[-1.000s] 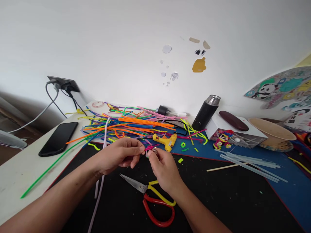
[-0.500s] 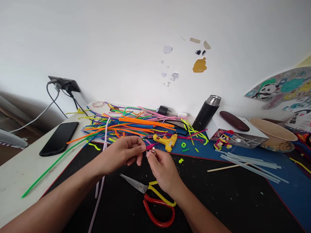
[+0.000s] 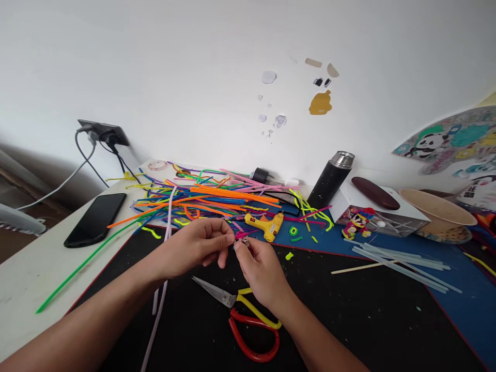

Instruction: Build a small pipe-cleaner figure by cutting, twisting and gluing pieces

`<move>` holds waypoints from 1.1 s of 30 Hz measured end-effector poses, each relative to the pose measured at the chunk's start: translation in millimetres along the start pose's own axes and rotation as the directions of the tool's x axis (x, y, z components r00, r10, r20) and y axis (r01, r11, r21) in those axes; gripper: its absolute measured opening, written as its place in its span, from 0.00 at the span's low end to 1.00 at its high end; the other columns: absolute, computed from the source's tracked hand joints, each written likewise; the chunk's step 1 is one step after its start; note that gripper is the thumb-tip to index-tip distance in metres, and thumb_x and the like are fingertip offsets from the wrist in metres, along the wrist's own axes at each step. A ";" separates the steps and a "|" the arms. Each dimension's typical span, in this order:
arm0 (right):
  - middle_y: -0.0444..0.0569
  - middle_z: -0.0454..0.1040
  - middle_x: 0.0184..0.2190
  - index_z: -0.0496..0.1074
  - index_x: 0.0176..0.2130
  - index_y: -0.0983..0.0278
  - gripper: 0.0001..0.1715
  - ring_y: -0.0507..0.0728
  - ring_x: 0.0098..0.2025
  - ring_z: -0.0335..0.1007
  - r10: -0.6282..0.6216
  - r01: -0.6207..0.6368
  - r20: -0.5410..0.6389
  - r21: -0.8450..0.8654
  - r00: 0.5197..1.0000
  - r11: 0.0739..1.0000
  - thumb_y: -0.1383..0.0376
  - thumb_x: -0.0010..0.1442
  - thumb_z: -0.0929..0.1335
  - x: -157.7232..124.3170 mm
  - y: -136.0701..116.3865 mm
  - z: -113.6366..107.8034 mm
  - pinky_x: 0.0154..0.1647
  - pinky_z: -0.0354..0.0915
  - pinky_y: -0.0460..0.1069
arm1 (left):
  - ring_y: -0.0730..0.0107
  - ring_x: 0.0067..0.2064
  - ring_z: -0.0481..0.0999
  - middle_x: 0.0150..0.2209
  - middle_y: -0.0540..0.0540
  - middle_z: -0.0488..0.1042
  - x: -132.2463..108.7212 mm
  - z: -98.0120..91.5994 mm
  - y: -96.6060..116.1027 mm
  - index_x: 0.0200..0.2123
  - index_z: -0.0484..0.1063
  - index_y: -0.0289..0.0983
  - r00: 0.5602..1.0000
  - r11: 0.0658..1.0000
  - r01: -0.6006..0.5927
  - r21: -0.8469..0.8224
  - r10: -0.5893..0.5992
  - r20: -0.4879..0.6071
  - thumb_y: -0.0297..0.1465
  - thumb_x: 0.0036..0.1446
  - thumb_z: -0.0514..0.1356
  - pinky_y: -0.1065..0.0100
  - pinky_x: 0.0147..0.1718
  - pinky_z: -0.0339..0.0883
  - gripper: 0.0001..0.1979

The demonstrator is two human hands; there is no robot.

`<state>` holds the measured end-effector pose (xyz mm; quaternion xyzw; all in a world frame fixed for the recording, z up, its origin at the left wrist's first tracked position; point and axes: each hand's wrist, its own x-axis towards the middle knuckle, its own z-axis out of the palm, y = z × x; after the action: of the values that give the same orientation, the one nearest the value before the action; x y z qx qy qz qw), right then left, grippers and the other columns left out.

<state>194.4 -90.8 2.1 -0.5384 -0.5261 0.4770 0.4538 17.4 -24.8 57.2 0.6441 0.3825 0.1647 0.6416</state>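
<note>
Over the black mat [image 3: 341,320], my two hands meet nearly fingertip to fingertip. My left hand [image 3: 203,243] pinches a small magenta pipe cleaner piece [image 3: 242,234] between thumb and index finger, most of it hidden. My right hand [image 3: 260,266] is closed on a small metal-topped thing that looks like a lighter [image 3: 247,243]; its body is covered by the fingers. Below the hands lie scissors [image 3: 228,299] with one yellow and one red handle, blades apart. Just beyond them rests a yellow glue gun [image 3: 267,226].
Behind is a heap of coloured pipe cleaners [image 3: 209,199]. A phone [image 3: 95,219] lies at left, and lilac pipe cleaners [image 3: 160,305] cross the mat. At right stand a black flask [image 3: 331,178], a small doll [image 3: 357,223] and a bowl [image 3: 437,206], with glue sticks [image 3: 403,263] nearby.
A small bright glow at the top of the lighter has gone out. Both hands keep nearly the same place, and the magenta piece shows a little more above the right fingers.
</note>
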 end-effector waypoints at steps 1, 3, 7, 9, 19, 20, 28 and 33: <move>0.35 0.54 0.17 0.58 0.26 0.58 0.22 0.49 0.19 0.48 0.001 -0.001 0.002 0.000 1.000 1.000 0.53 0.69 0.64 0.1 0.0 -0.2 0.21 0.46 0.47 | 0.77 0.22 0.60 0.24 0.52 0.76 0.2 -0.4 -0.3 0.37 0.71 0.36 1.000 1.000 -0.001 -0.001 0.001 0.002 0.55 0.61 0.66 0.73 0.21 0.51 0.25; 0.34 0.54 0.17 0.57 0.26 0.58 0.23 0.49 0.19 0.48 0.007 -0.007 -0.004 0.001 1.000 1.000 0.53 0.69 0.65 0.0 -0.4 -0.6 0.21 0.46 0.47 | 0.76 0.22 0.61 0.24 0.52 0.76 0.3 -1.0 -1.0 0.38 0.71 0.36 1.000 1.000 -0.014 0.015 0.014 -0.007 0.54 0.62 0.65 0.73 0.22 0.52 0.24; 0.34 0.53 0.17 0.60 0.27 0.58 0.21 0.49 0.19 0.47 0.020 -0.020 0.002 0.008 1.000 1.000 0.53 0.68 0.65 -0.5 -1.7 -0.7 0.21 0.45 0.47 | 0.73 0.26 0.70 0.26 0.52 0.77 -0.8 1.5 -3.1 0.37 0.73 0.38 0.980 0.971 -0.132 0.199 0.158 -0.122 0.46 0.68 0.61 0.72 0.27 0.61 0.17; 0.34 0.53 0.18 0.61 0.27 0.58 0.20 0.49 0.19 0.47 0.024 -0.024 0.016 0.023 1.000 0.999 0.53 0.68 0.65 -0.1 -1.2 -0.3 0.21 0.45 0.48 | 0.71 0.29 0.74 0.27 0.52 0.77 -1.8 4.4 -4.7 0.37 0.73 0.39 0.944 0.915 -0.189 0.356 0.269 -0.191 0.42 0.70 0.59 0.72 0.30 0.65 0.14; 0.33 0.51 0.18 0.57 0.27 0.57 0.26 0.49 0.20 0.43 0.064 -0.066 0.014 0.154 0.998 0.986 0.48 0.66 0.70 2.0 7.6 1.9 0.22 0.42 0.48 | 0.69 0.30 0.80 0.32 0.48 0.80 0.0 1.5 -22.4 0.42 0.74 0.38 0.613 0.185 -0.364 0.913 0.785 0.086 0.28 0.74 0.55 0.71 0.30 0.68 0.08; 0.33 0.51 0.18 0.57 0.27 0.57 0.26 0.49 0.20 0.43 0.065 -0.067 0.019 0.156 0.998 0.985 0.48 0.66 0.70 1.9 7.9 1.8 0.22 0.42 0.48 | 0.68 0.30 0.80 0.32 0.47 0.80 0.3 0.2 -23.4 0.43 0.74 0.38 0.588 0.125 -0.358 0.925 0.800 0.120 0.27 0.74 0.55 0.70 0.30 0.69 0.08; 0.33 0.50 0.18 0.56 0.26 0.57 0.27 0.49 0.20 0.43 0.065 -0.068 0.023 0.170 0.998 0.983 0.47 0.67 0.68 2.6 10.6 0.0 0.22 0.41 0.48 | 0.65 0.32 0.78 0.33 0.46 0.78 -4.8 -4.5 -20.0 0.46 0.73 0.37 0.525 -0.109 -0.345 0.932 0.801 0.288 0.25 0.73 0.54 0.69 0.32 0.73 0.08; 0.33 0.50 0.18 0.57 0.26 0.57 0.28 0.49 0.20 0.42 0.076 -0.080 0.028 0.175 0.997 0.981 0.46 0.66 0.69 3.8 9.7 -0.2 0.21 0.41 0.48 | 0.63 0.34 0.79 0.35 0.44 0.79 -7.2 -4.3 -16.1 0.49 0.73 0.36 0.488 -0.174 -0.363 0.915 0.801 0.346 0.25 0.74 0.53 0.66 0.33 0.74 0.09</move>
<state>195.9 -87.3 -7.7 -0.5113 -0.4652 0.5447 0.4747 5.2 -28.7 44.5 0.9349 0.1475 0.2907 -0.1402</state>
